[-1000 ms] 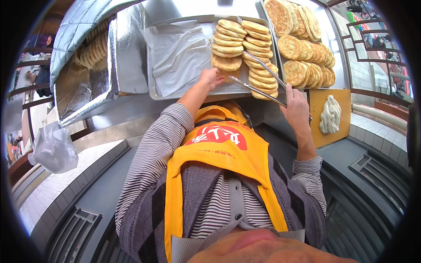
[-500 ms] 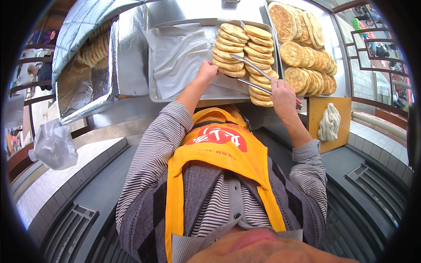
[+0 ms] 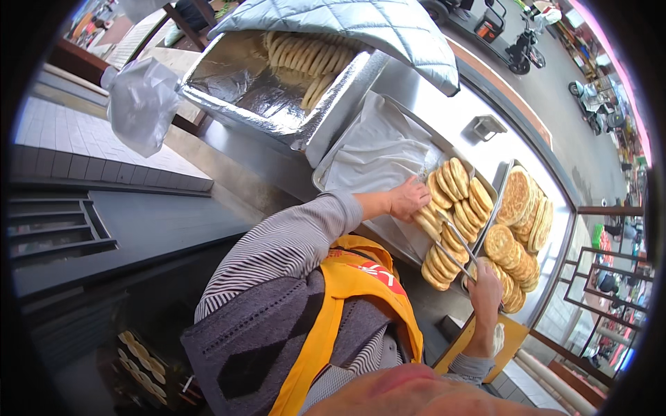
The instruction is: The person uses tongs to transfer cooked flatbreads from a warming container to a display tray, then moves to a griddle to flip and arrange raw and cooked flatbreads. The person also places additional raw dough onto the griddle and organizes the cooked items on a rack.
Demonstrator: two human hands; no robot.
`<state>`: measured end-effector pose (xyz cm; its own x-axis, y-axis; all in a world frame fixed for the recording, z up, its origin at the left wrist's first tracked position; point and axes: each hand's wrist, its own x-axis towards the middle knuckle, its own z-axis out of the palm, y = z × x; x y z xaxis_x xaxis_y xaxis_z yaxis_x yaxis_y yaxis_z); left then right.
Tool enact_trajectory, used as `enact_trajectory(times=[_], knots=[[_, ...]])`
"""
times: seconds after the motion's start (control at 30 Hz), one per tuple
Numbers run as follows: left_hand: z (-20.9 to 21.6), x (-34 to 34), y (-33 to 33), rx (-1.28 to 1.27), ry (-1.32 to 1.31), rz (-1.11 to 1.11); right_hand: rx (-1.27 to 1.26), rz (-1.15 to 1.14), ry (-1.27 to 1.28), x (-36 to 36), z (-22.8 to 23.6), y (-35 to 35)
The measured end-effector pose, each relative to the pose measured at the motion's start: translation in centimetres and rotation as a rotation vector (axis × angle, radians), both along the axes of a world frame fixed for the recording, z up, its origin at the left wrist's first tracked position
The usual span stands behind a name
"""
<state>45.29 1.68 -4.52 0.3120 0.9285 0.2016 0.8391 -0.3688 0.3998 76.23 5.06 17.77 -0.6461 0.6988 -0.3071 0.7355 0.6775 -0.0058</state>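
Note:
Several round golden flatbreads [image 3: 466, 213] stand in leaning rows at one end of a metal tray [image 3: 320, 170] lined with white cloth [image 3: 374, 145]. My left hand [image 3: 409, 200] is at the near left end of one row, its fingers curled against the flatbreads there; the fingertips are partly hidden. My right hand [image 3: 484, 290] is closed round metal tongs [image 3: 463, 267]. The tong arms reach left across the near flatbreads, their tips close to the bread beside my left hand.
A foil-lined box [image 3: 243, 114] holding more flatbreads stands left, partly under a quilted silver cover [image 3: 333, 17]. Browner flatbreads [image 3: 517, 243] fill a second tray at right. A plastic bag [image 3: 142, 104] hangs at far left. Wooden board [image 3: 510, 347] juts out near my right arm.
My view has swung left, so the box and a dark space with pale breads at lower left show more. Both hands stay at the flatbreads; the tongs remain in my right hand.

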Motion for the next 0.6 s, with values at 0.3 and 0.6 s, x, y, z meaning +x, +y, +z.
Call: enact_trajectory(times=[0.3, 0.6], knots=[[-2.5, 1.5, -2.5, -0.176, -0.259, -0.06, 0.04, 0.141, -0.096, -1.5, -0.2, 2.3], [-1.9, 3.6, 0.7, -0.151, -0.439, 0.02, 0.097, 0.035, -0.226, -0.8, 1.8, 2.0]])
